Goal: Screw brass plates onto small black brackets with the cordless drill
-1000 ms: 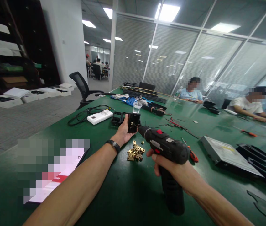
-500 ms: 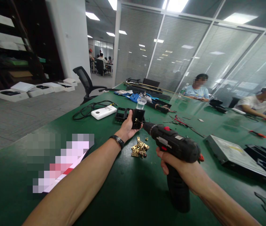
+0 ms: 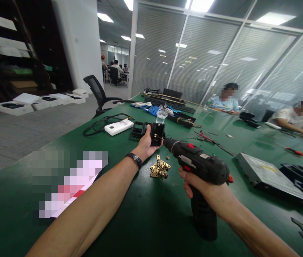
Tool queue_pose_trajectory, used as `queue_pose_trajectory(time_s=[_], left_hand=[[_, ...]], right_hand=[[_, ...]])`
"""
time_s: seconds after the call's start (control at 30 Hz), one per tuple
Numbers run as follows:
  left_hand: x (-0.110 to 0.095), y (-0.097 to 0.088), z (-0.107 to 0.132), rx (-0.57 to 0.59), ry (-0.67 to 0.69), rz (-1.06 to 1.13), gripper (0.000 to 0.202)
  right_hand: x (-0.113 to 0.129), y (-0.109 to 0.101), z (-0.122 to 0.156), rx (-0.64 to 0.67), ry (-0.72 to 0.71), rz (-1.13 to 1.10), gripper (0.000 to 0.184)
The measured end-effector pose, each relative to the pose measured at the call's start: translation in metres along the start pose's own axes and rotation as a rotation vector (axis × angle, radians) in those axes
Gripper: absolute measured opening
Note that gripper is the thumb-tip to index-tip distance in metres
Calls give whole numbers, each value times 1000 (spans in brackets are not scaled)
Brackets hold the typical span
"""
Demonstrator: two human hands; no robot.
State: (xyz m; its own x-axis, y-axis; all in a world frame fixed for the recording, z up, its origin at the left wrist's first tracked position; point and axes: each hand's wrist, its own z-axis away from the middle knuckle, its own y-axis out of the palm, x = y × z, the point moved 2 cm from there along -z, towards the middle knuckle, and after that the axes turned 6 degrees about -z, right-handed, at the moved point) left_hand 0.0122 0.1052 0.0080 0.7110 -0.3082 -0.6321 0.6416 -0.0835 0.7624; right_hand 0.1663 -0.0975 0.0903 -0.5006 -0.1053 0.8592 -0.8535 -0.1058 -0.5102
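Note:
My left hand [image 3: 146, 145] is wrapped round a small black plastic box [image 3: 157, 132], tilted so its inside faces me. A brass-coloured piece [image 3: 155, 137] shows inside it. In my right hand [image 3: 194, 181] is a black cordless drill [image 3: 196, 159] with red switches, its tip pointing left at the box's right side. Whether the tip touches a screw there is too small to tell. On the green table [image 3: 130, 221] below the box lies a pile of brass pieces [image 3: 160, 169]. More black boxes [image 3: 138, 129] stand just left of the held one, partly behind my hand.
A white power bank [image 3: 118, 127] and a black cable [image 3: 95, 128] lie left of the boxes. Behind stand a clear plastic cup [image 3: 161, 116] and blue gloves [image 3: 152, 110]. A flat metal case [image 3: 271, 175] is at right. Two people [image 3: 225, 101] sit across the table.
Almost nothing has moved. Both hands keep their holds, with the drill tip still at the box. The whole view has shifted very slightly.

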Motion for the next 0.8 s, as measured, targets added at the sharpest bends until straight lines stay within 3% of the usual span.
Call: queue_pose_trajectory(time_s=[0.8], left_hand=[[1, -3, -5, 50, -3, 8, 55]], right_hand=[[5, 2, -1, -10, -8, 30, 35]])
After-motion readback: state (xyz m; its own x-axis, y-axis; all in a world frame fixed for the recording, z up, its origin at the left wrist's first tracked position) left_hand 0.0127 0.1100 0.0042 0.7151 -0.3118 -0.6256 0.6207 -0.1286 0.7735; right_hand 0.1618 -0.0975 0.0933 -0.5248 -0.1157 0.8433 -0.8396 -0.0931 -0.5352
